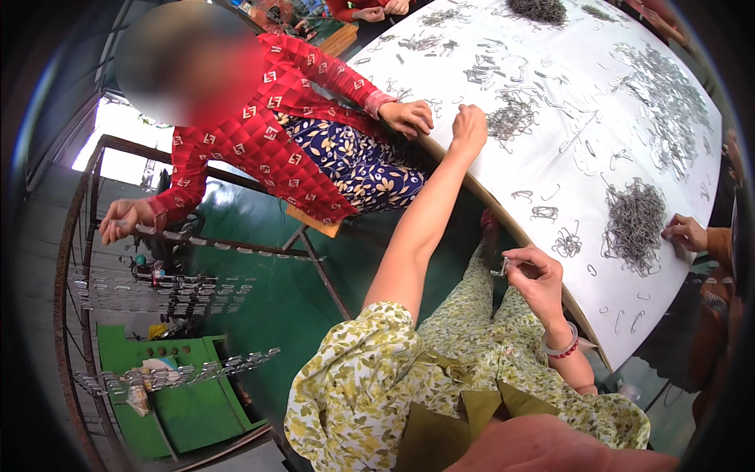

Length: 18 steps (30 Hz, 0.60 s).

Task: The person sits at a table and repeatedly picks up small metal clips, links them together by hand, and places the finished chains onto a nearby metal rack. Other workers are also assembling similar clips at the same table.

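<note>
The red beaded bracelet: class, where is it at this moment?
In the head view, right of centre and below the middle, the red beaded bracelet circles the person's right wrist, beside a pale bangle.

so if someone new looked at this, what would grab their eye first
Probably the big white table at upper right, strewn with bent metal hooks, with a dense grey heap of them toward its right side. Next, the co-worker's bright red patterned jacket at upper left. Then, near the table's front edge, the person's right hand pinching a small metal piece.
</note>
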Each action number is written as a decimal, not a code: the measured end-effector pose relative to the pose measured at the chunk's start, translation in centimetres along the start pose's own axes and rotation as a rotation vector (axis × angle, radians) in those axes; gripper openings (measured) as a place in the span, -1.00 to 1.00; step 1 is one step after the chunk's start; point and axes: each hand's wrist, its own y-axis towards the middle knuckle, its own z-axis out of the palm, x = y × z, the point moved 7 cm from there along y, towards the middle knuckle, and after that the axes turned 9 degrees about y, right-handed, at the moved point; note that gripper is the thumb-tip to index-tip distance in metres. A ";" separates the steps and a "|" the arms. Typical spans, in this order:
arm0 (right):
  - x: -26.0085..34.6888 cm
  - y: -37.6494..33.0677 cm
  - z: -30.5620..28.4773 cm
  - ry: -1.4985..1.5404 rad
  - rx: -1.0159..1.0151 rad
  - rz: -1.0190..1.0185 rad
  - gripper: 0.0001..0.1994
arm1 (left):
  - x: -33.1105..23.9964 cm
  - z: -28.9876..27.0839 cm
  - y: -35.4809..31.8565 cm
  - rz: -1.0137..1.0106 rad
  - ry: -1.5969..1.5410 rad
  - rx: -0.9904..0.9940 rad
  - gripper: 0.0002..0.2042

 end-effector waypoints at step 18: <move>0.1 -1.6 0.7 -0.026 -0.038 -0.029 -0.82 | 0.6 -1.3 -3.3 0.064 -0.575 0.090 -0.85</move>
